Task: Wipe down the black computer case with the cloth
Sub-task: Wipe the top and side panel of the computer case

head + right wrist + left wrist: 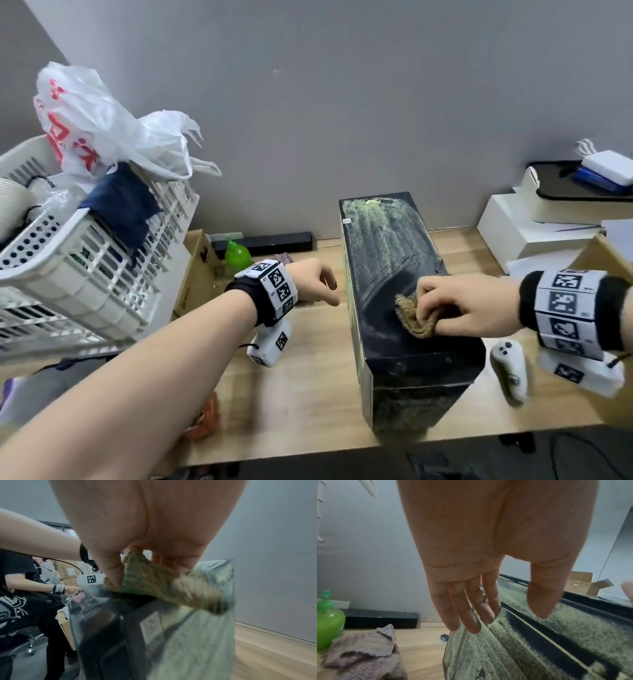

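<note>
The black computer case (pixel 383 246) stands on the wooden desk, its top coated with pale green dust at the far end and wiped dark near me. My right hand (pixel 445 305) pinches a bunched brownish-green cloth (pixel 411 317) and holds it on the case's top, near the front. In the right wrist view the cloth (pixel 154 582) hangs from thumb and fingers over the dusty case (pixel 197 642). My left hand (pixel 322 281) hovers beside the case's left side, fingers relaxed and holding nothing. The left wrist view shows its straight fingers (pixel 467 609) close to the case's dusty panel (pixel 530 642).
A white laundry basket (pixel 78 267) with plastic bags stands at the left. Behind my left hand are a green bottle (pixel 237 253), a purple cloth (pixel 363 654) and a black bar (pixel 263 240). A white controller (pixel 510 371) and white boxes (pixel 534 222) lie right of the case. Another person (pixel 25 588) stands nearby.
</note>
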Demonstrator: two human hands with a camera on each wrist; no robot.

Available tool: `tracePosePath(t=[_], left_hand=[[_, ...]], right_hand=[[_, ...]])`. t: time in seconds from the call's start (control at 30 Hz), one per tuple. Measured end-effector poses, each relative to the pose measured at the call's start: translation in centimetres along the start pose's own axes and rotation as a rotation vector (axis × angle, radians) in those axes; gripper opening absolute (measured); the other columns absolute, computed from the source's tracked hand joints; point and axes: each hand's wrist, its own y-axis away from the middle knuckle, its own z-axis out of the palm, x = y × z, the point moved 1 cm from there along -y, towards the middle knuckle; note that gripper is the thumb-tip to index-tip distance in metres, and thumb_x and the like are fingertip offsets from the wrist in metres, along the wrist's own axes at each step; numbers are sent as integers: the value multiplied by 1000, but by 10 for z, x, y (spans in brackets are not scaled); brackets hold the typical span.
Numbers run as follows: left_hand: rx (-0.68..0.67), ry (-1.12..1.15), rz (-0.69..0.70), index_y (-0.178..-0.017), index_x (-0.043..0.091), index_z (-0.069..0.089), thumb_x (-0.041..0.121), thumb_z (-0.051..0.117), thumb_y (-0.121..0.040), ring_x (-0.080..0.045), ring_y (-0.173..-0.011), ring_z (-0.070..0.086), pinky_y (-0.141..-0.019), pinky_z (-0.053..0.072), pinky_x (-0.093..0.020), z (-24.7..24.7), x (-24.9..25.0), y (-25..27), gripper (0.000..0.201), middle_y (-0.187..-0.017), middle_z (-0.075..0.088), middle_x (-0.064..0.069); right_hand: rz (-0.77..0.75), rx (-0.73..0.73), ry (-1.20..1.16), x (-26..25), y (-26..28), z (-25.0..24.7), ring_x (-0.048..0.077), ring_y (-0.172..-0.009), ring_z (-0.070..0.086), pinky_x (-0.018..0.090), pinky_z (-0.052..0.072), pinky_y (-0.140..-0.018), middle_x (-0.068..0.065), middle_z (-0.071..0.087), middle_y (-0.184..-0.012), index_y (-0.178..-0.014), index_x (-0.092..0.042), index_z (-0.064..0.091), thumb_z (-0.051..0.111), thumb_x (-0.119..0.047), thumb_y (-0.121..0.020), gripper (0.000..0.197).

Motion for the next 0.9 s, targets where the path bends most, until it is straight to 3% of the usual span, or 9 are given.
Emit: tracePosePath(t=[0.07, 0.17, 0.23, 0.37, 0.47, 0.63, 0.77, 0.9], left_hand=[[-23, -53, 50, -101, 15, 64, 30, 84, -72, -7, -53, 58, -47, 41, -15, 3, 1, 3, 38, -91, 73, -4], [-81, -97, 82, -104, 12, 62, 27, 86, -72, 5, -42, 50, -38, 34, -9, 6, 3, 2, 43, -86, 69, -1], [-81, -71, 86, -104, 11, 62, 24, 87, -72, 8, -37, 48, -37, 34, -9, 5, 1, 0, 42, -85, 67, 0], [66, 70, 89, -115, 14, 55, 18, 87, -69, 0, -39, 52, -40, 39, -16, 1, -8, -1, 57, -92, 65, -3], [173, 202, 62, -118, 16, 48, 14, 83, -70, -9, -38, 55, -39, 42, -23, 1, -18, -1, 60, -98, 61, -8], [201, 148, 41, -120, 16, 46, 20, 81, -69, -13, -48, 63, -54, 57, -36, 3, -32, -4, 62, -96, 66, -8], [149, 173, 9, -105, 18, 46, 28, 83, -65, -14, -50, 63, -61, 59, -45, 1, -33, -3, 56, -80, 73, -9], [113, 195, 44, -102, 15, 47, 44, 88, -64, -6, -43, 57, -51, 49, -31, 1, -23, -2, 63, -86, 75, -11]], right_hand=[[-64, 55, 15, -19, -22, 8, 1, -88, 54, 26, 46, -84, -19, 47, -104, -100, -37, 60, 60, -39, -84, 16], [-178, 61, 27, -49, -47, 22, 10, -94, 57, 31, 47, -87, -16, 47, -107, -106, -37, 59, 59, -46, -84, 24], [-208, 31, 12, -53, -44, 25, 12, -95, 56, 30, 47, -88, -14, 44, -110, -111, -38, 59, 61, -46, -82, 31], [-181, -68, 14, -32, -16, 15, 7, -94, 54, 28, 46, -89, -20, 35, -115, -126, -50, 51, 53, -54, -86, 40], [-167, -89, 65, -20, -20, 10, 4, -100, 52, 23, 43, -94, -22, 30, -120, -129, -59, 43, 47, -50, -91, 40], [-106, 2, 112, 1, -80, -8, 9, -101, 48, 24, 38, -98, -9, 32, -118, -132, -53, 46, 45, -40, -95, 39], [31, 105, 144, 22, -120, -25, 10, -96, 45, 26, 38, -101, -1, 33, -117, -136, -42, 47, 45, -37, -97, 40], [23, 64, 153, 20, -119, -27, 13, -97, 47, 26, 36, -102, 3, 35, -118, -137, -42, 47, 45, -35, -97, 40]])
